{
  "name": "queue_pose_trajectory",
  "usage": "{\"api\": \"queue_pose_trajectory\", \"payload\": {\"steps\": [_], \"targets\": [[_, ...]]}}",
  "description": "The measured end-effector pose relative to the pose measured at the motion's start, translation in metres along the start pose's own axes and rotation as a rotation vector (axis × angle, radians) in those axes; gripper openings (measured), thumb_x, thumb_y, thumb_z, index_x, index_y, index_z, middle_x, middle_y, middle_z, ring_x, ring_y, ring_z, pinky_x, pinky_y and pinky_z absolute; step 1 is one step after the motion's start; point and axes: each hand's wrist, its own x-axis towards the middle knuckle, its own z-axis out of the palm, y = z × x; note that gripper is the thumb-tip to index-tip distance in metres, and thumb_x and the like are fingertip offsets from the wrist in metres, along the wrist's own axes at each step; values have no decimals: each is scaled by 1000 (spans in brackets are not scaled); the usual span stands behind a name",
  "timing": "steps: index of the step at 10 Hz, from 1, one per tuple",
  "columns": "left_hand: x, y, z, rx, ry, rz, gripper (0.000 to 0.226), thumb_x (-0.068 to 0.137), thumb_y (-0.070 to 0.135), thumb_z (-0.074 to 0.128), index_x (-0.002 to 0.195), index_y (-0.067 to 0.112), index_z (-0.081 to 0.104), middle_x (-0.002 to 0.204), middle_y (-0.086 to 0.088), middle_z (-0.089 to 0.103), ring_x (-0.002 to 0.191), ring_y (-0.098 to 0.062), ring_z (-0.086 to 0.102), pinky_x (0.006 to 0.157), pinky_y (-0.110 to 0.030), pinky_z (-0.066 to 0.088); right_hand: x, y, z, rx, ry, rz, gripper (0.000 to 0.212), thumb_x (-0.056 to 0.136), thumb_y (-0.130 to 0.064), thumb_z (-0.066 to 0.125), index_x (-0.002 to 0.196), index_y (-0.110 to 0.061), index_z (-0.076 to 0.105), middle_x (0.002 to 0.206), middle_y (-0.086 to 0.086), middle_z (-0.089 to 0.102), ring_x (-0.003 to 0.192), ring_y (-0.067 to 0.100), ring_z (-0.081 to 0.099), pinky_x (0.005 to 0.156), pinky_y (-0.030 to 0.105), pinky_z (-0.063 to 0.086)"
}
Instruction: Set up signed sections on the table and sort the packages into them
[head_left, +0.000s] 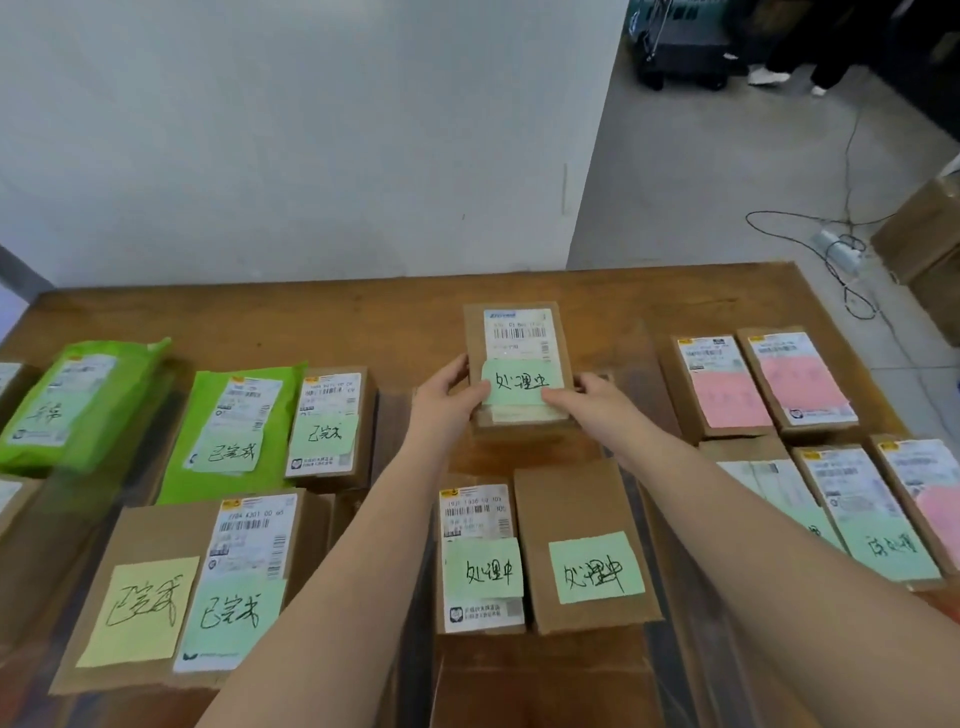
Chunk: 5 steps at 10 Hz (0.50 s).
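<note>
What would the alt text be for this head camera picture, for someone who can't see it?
Two bare hands, left hand and right hand, hold a small cardboard box with a green note at the middle of a wooden table. Other labelled packages lie in groups to the left, near and right.

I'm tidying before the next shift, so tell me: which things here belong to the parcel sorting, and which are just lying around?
Belongs to the job:
- box with green note, held by left hand and right hand
- two noted boxes nearer
- left group, including green mailers
- right group with pink notes
- table

Lying about:
- power strip and cables on the floor
- cardboard box on the floor
</note>
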Motion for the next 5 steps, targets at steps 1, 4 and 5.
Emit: {"api": "queue_pose_trajectory", "payload": {"steps": [1, 4, 5], "targets": [[15, -16, 3, 40, 2, -87, 54, 88, 8, 58, 137, 24, 44, 126, 1, 60, 103, -15, 62, 60, -18, 54, 17, 11, 3, -125, -45, 35, 44, 85, -36, 62, 122, -15, 52, 122, 1, 60, 90, 11, 56, 71, 25, 46], [22, -35, 3, 228, -12, -142, 51, 87, 7, 57, 135, 19, 46, 129, -1, 58, 109, -16, 58, 86, -34, 54, 29, 18, 10, -408, -138, 85, 46, 88, -38, 57, 123, -9, 50, 122, 7, 59, 86, 15, 52, 53, 20, 37], [15, -25, 3, 376, 14, -42, 47, 89, 15, 58, 134, 21, 46, 135, 1, 53, 113, -12, 53, 81, -21, 46, 23, 11, 9, -440, -27, 9, 50, 86, -36, 59, 125, -10, 44, 126, 7, 57, 98, 20, 57, 67, 27, 46]]}}
